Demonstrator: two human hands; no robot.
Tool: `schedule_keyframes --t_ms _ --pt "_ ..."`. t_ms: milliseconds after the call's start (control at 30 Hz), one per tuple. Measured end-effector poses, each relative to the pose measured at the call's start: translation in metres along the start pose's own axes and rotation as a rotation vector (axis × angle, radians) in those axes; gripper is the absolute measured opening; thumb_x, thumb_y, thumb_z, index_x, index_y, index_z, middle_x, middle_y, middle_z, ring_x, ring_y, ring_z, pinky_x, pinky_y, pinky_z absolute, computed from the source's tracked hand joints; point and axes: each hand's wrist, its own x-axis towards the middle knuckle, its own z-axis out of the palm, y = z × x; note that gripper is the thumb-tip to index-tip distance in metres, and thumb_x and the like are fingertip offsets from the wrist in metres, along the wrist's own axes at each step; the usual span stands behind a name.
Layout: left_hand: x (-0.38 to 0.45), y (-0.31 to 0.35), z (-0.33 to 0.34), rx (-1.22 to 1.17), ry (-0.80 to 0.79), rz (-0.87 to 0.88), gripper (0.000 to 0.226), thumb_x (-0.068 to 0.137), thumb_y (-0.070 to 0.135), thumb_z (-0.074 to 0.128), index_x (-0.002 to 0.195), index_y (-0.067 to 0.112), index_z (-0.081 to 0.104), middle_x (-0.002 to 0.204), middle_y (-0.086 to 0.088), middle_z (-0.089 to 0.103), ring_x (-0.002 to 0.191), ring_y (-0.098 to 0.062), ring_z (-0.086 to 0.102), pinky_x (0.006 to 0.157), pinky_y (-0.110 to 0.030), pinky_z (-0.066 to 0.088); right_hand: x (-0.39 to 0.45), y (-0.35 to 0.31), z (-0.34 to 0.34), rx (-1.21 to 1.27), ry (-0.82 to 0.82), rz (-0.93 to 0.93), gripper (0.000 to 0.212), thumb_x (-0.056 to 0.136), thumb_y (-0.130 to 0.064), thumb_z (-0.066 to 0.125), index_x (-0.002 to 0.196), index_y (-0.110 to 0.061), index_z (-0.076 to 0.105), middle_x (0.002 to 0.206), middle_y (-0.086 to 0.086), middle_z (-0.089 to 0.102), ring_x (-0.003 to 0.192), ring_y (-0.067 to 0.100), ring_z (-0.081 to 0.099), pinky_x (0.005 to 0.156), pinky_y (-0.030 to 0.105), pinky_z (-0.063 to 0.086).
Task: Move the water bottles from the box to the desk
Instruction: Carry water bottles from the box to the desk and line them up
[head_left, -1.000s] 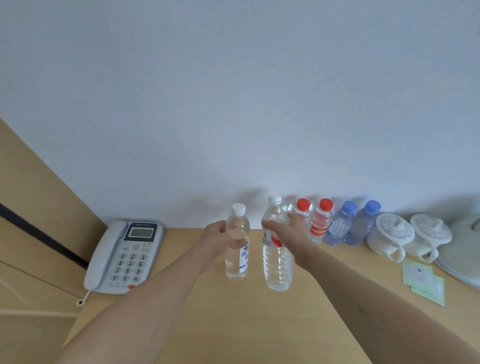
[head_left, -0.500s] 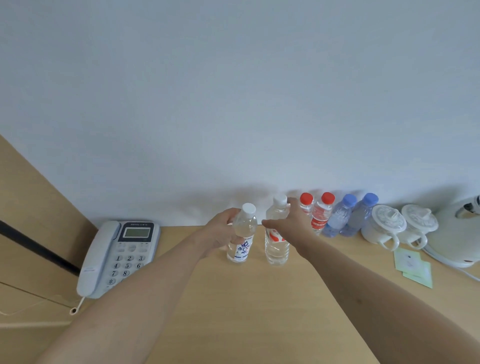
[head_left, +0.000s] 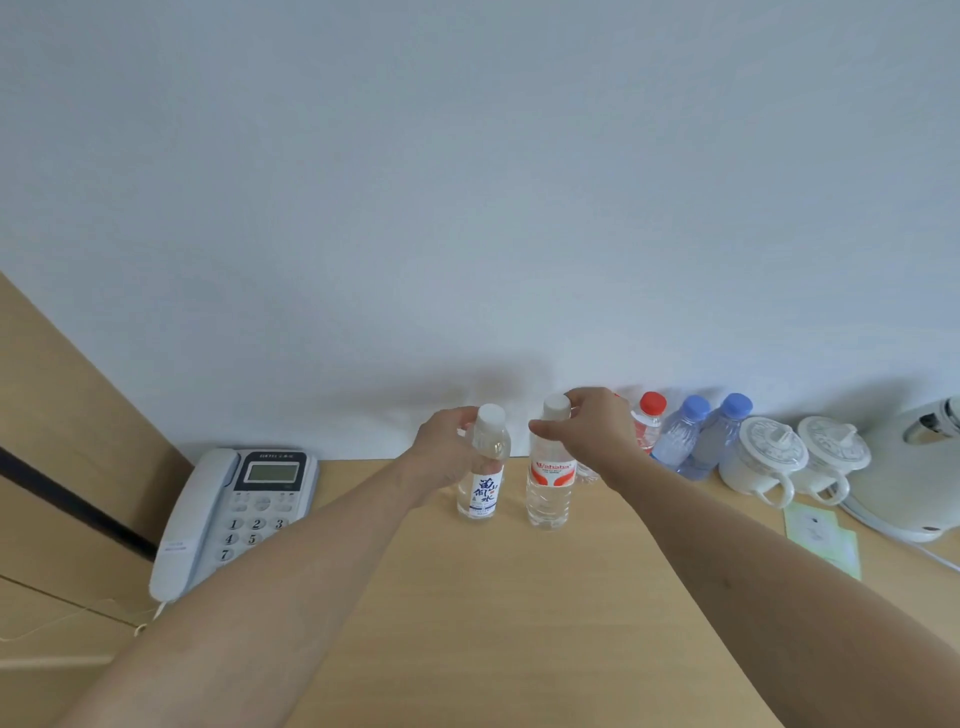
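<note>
Two bottles down, hands about to let go

Your left hand (head_left: 447, 451) grips the blue-label bottle (head_left: 480, 473); your right hand (head_left: 589, 434) pinches the red-label bottle (head_left: 550, 475) near its cap. Both stand mid-counter (head_left: 519, 623), toward the back edge. Release carelessly and either could topple into the other.

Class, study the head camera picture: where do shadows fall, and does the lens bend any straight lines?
Head view: soft, even light; faint blurred shadows of the hands sit on the white wall above the two clear bottles. Head view: wide-angle distortion tilts the telephone and makes the desk fan outward toward the bottom. Head view: no strong glare; the kettle is cut by the right edge.
</note>
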Motion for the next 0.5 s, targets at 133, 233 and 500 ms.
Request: schedule_keyframes --t_ms 133,233,500 --pt "0.005 0.005 0.010 0.067 0.099 0.076 0.063 0.072 -0.004 0.086 0.122 0.029 0.067 0.127 0.005 0.063 0.118 -0.022 0.059 0.101 -0.041 0.053 0.005 -0.004 -0.003 -0.090 0.051 -0.048 0.030 0.071 -0.030 0.091 0.087 -0.011 0.073 0.074 -0.003 0.065 0.078 0.021 0.064 0.067 0.034 0.053" --pt "0.007 0.007 0.020 0.049 0.167 0.135 0.060 0.070 -0.003 0.087 0.115 0.028 0.064 0.112 0.011 0.064 0.103 -0.016 0.057 0.084 -0.027 0.047 0.010 0.000 -0.003 -0.062 0.079 -0.043 0.030 0.072 -0.025 0.092 0.089 -0.010 0.072 0.076 -0.001 0.066 0.077 0.022 0.063 0.065 0.033 0.049" --pt "0.023 0.015 0.045 0.050 0.308 0.186 0.055 0.070 -0.001 0.088 0.116 0.020 0.066 0.124 -0.009 0.054 0.101 -0.021 0.058 0.092 -0.034 0.052 0.025 0.007 0.004 0.011 0.140 -0.034 0.026 0.073 -0.022 0.092 0.086 -0.011 0.073 0.073 -0.002 0.066 0.075 0.023 0.064 0.068 0.040 0.056"
